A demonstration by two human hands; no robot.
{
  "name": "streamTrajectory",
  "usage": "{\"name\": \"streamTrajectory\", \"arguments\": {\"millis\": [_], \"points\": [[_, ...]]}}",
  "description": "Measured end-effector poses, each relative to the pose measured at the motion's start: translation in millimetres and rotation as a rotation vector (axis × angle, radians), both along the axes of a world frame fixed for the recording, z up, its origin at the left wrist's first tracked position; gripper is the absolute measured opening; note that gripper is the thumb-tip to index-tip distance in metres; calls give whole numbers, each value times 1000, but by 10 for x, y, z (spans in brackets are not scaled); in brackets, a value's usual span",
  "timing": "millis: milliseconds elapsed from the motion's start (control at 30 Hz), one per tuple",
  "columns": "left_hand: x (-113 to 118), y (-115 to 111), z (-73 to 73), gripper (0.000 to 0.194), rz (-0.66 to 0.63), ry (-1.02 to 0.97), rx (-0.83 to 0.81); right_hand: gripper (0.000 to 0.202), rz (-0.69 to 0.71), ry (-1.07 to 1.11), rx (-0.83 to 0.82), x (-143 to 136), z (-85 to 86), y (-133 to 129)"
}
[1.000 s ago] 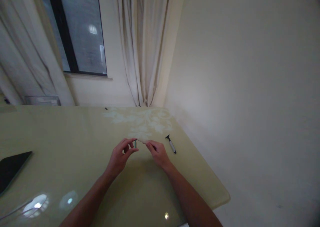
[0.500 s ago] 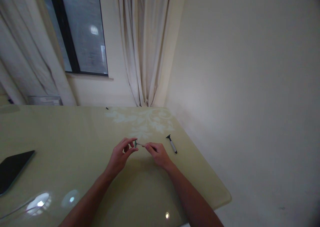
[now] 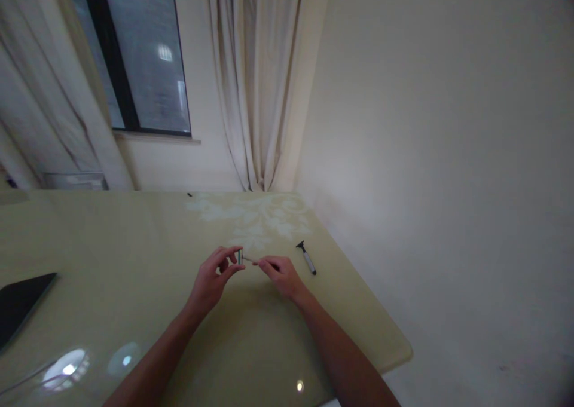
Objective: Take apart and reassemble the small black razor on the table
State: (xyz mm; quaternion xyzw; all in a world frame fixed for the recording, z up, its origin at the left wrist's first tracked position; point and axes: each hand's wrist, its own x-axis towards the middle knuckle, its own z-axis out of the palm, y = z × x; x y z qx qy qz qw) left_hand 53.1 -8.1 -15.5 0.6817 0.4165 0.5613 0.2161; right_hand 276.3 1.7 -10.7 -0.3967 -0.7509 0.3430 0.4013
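My left hand (image 3: 214, 274) pinches a small upright strip (image 3: 240, 256), green and dark with a pale edge, between thumb and index finger at its two ends. It resembles a razor head, but is too small to be sure. From the closed fingers of my right hand (image 3: 280, 274) a thin pale rod (image 3: 249, 259) points left. Its tip meets the middle of the strip; whether the two are joined I cannot tell. Right of my right hand lies a razor (image 3: 307, 258) with a grey and black handle, its black head toward the back. Both hands are just above the table (image 3: 134, 245).
At the left edge lies a dark flat tablet-like thing (image 3: 24, 305), with a thin cable (image 3: 27, 380) nearer me. A tiny black piece (image 3: 189, 195) rests at the back edge. Curtains (image 3: 255, 84) and a window (image 3: 147, 54) stand behind; a wall (image 3: 430, 156) rises on the right.
The view has shifted slightly. The strip in my left fingers has turned a little, showing a broader face. Both hands keep their grip and nearly the same place.
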Motion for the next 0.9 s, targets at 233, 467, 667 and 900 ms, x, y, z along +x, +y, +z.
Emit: {"name": "streamTrajectory", "arguments": {"millis": [233, 467, 667, 900], "points": [[-1, 9, -19, 31, -8, 11, -2, 49, 37, 4, -12, -11, -27, 19], [19, -13, 17, 30, 8, 6, -11, 50, 59, 6, -45, -13, 16, -1], [26, -18, 28, 30, 5, 1, -5, 50, 33, 11, -35, 5, 11, 7], [23, -6, 18, 31, 8, -5, -4, 54, 34, -3, -59, 21, 4, 20]]}}
